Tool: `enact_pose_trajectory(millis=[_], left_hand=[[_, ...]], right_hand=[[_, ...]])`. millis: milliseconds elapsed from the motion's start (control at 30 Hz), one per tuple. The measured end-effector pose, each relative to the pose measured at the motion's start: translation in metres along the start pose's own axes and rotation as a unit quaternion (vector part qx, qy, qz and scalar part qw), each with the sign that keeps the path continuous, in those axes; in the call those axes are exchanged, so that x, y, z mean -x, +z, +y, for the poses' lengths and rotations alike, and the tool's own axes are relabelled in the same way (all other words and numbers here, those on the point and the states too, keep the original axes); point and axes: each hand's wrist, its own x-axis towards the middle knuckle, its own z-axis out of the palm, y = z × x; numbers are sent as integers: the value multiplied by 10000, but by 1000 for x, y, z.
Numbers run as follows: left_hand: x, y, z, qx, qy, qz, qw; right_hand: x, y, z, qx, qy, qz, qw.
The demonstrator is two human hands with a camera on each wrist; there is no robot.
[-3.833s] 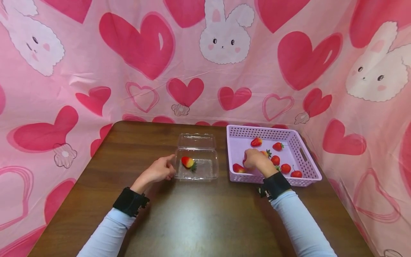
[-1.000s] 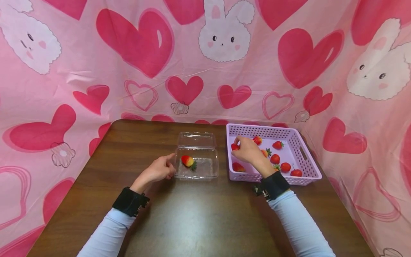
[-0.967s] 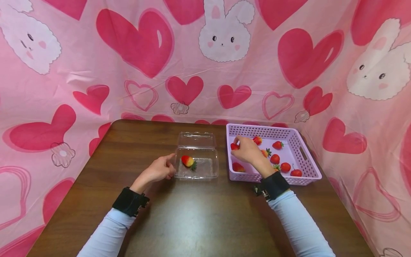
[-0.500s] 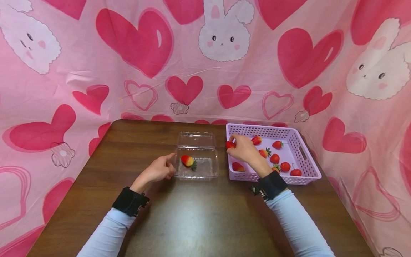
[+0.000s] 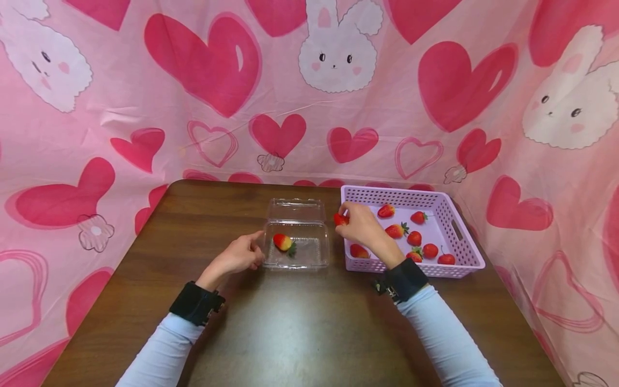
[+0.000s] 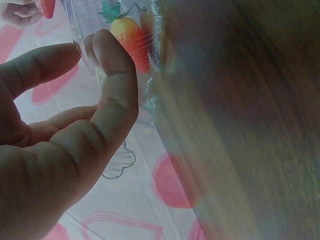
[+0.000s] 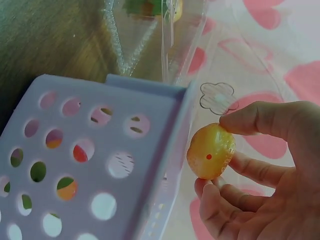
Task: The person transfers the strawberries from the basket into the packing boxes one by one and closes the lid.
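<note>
My right hand (image 5: 360, 223) pinches a red-and-yellow strawberry (image 5: 340, 219) between thumb and fingertips, above the basket's left rim. In the right wrist view the strawberry (image 7: 211, 151) shows a yellow end with a red dot. My left hand (image 5: 238, 255) is at the left edge of a clear plastic clamshell container (image 5: 309, 260). Its thumb and index finger pinch the container's rim in the left wrist view. Inside the open container lies one strawberry (image 5: 282, 242) with green leaves. The lilac basket (image 5: 411, 196) holds several more strawberries (image 5: 397, 231).
The basket stands right of the container on a brown wooden table (image 5: 290, 322), with a narrow gap between them. The container's raised lid (image 5: 296, 209) lies toward the back. A pink heart-patterned cloth (image 5: 222, 161) surrounds the table's back and sides.
My right hand has picked up a strawberry inside the basket and carried it up and leftward to the left rim. The left hand, container and its strawberry have stayed put.
</note>
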Motion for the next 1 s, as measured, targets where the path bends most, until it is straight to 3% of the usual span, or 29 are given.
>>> enact_pose_trajectory(millis=[533, 1000], left_hand=[[1, 0, 0, -43, 14, -28, 10000], [0, 0, -1, -16, -9, -38, 10000]], right_hand=[[-2, 18, -12, -7, -488, 15, 9988], [-4, 33, -18, -55, -675, -281, 9973]])
